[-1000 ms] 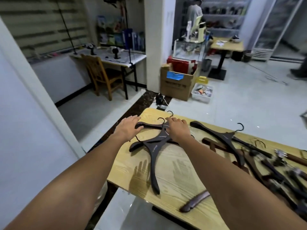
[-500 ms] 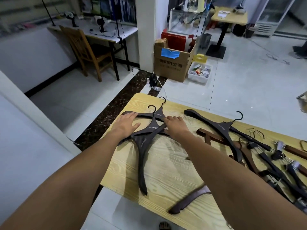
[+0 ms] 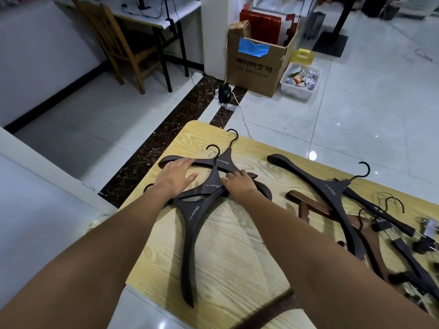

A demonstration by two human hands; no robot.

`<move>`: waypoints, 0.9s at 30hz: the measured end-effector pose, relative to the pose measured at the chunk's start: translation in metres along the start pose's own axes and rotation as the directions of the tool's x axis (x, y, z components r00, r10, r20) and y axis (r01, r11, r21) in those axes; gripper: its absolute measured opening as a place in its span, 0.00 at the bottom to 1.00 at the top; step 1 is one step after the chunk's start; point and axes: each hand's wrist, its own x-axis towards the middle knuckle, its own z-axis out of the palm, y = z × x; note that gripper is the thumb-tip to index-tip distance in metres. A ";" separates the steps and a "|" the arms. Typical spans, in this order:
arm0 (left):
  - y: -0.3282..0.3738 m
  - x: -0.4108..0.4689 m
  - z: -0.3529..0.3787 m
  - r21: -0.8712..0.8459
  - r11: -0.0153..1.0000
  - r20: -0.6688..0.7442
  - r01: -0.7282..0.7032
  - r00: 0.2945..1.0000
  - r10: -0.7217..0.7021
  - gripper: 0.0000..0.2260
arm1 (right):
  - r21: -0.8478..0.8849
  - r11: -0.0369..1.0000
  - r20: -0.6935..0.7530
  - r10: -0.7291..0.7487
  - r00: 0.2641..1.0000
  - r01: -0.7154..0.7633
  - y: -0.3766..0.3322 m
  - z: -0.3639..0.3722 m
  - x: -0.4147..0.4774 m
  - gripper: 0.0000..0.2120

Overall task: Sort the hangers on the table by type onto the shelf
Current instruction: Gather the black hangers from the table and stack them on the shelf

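Several dark brown wide-shouldered hangers lie stacked and crossed at the left end of the light wooden table. My left hand rests flat, fingers straight, on the left arms of this stack. My right hand has its fingers curled onto the stack's middle, just right of the necks. Another dark wide hanger lies alone further right. A heap of reddish-brown hangers and clip hangers covers the table's right end. No shelf is in view.
Beyond the table stand a cardboard box, a white bin of scraps and a power strip with cable on the tiled floor. A wooden chair sits at a desk, far left. A white surface borders my left.
The camera has tilted down and moved nearer the table. Both hands stay on the crossed dark hangers, with the left hand shifted slightly further over their left arms.
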 end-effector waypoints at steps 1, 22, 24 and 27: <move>-0.001 0.003 0.001 -0.005 1.000 -0.002 0.001 1.000 -0.001 0.25 | -0.007 1.000 0.005 -0.008 1.000 0.008 -0.001 0.003 0.004 0.24; -0.018 -0.012 -0.039 0.032 0.999 -0.093 0.013 0.996 -0.010 0.24 | -0.121 0.992 0.014 -0.048 0.999 0.049 -0.001 0.000 -0.010 0.14; -0.017 -0.018 -0.050 0.034 0.999 -0.125 0.010 0.992 -0.005 0.24 | -0.144 0.989 0.014 -0.036 0.999 0.038 0.001 -0.008 -0.018 0.14; -0.016 -0.031 -0.065 0.039 0.999 -0.162 0.001 0.987 0.005 0.24 | -0.166 0.986 -0.007 0.004 1.000 -0.005 0.000 -0.020 -0.033 0.10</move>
